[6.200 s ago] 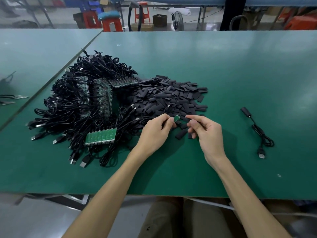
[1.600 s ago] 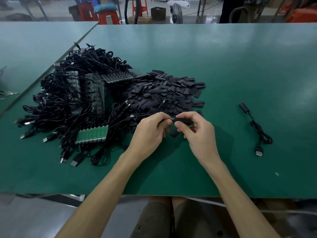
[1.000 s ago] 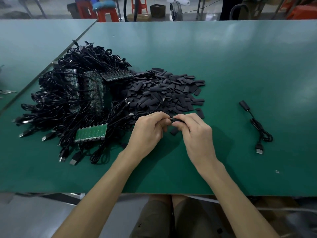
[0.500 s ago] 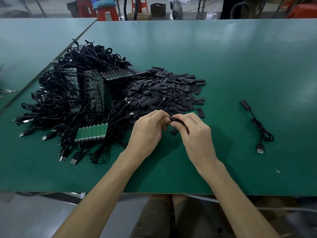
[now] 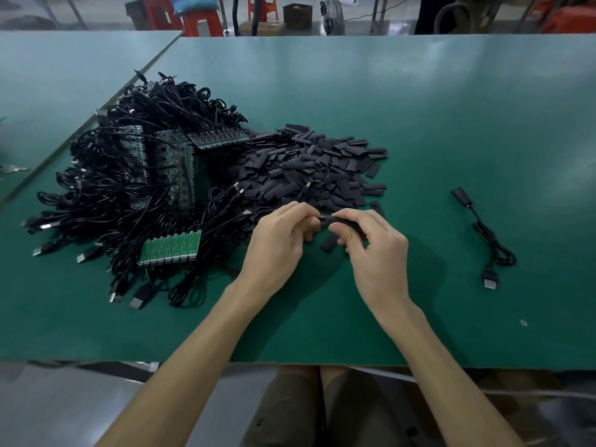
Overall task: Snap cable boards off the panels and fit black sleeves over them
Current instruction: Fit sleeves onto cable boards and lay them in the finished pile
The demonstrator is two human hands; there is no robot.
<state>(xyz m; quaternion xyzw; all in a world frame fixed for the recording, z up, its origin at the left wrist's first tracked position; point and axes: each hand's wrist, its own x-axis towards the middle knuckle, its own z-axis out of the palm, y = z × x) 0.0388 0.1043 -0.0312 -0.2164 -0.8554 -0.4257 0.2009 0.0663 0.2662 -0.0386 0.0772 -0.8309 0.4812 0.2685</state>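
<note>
My left hand [image 5: 279, 245] pinches the cable end of a small board, which is hidden inside a black sleeve [image 5: 346, 224]. My right hand [image 5: 374, 250] grips that sleeve between thumb and fingers, just in front of the pile of loose black sleeves [image 5: 316, 169]. A green panel of boards [image 5: 169, 247] lies to the left on the heap of black cables [image 5: 135, 188]. More panels [image 5: 180, 162] sit deeper in the heap, partly covered by cables.
One finished cable with a sleeved end [image 5: 483, 237] lies alone to the right. A loose sleeve [image 5: 329, 244] rests under my hands. The green table [image 5: 451, 124] stretches far back; a second table [image 5: 48, 85] adjoins on the left. Stools stand beyond.
Earlier my left hand held a bare green board and my right hand a sleeve apart from it. Now the sleeve covers the board and both hands hold it together.
</note>
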